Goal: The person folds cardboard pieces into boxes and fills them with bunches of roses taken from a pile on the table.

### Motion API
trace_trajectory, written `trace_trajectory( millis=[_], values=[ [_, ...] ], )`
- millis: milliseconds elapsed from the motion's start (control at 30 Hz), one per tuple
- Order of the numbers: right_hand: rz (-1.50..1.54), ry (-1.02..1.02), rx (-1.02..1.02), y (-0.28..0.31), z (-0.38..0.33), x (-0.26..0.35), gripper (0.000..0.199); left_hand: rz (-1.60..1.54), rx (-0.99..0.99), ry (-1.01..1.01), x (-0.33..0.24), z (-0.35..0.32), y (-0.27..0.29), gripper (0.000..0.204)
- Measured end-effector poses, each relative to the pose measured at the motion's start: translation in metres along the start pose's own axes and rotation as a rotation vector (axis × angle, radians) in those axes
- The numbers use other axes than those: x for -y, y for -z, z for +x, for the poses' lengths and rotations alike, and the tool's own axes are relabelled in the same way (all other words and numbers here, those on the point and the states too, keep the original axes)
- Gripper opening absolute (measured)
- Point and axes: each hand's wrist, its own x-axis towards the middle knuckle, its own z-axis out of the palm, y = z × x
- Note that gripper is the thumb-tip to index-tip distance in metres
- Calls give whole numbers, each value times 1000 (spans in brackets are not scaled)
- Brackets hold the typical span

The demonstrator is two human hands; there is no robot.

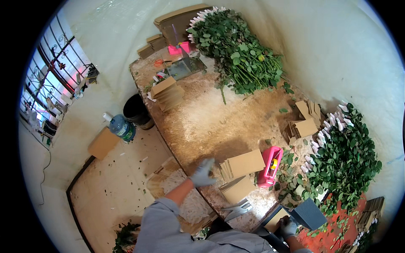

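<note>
My left hand (203, 173), in a grey glove, hovers by the table's near-left edge, fingers stretched out and holding nothing. To its right lies a stack of cardboard pieces (242, 163), with another cardboard piece (237, 189) nearer me. My right hand (289, 228), also gloved, is at a dark box-like stand (270, 230) by the front edge. Its fingers curl at a cardboard piece (276, 219) inside the stand; what they grip is hidden. A dark ridged panel (310, 213) slants up beside that hand. Between stack and leaves stands a pink tape dispenser (270, 167).
Leafy stem bunches with pale wrapped heads (240, 50) fill the far end; another bunch (346, 158) lies right. Metal shears (237, 210) rest near my body. Cardboard stacks (168, 93) stand far left. A black bucket (138, 111) and water jug (122, 127) stand beside the table.
</note>
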Motion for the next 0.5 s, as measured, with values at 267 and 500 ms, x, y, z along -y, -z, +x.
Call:
trace_trajectory(
  millis=[267, 500],
  values=[
    [118, 28, -31, 9, -8, 13, 24, -86, -533, 631, 177, 96, 180, 91],
    [205, 21, 0, 17, -8, 27, 20, -435, -681, 522, 285, 159, 226, 120]
  ],
)
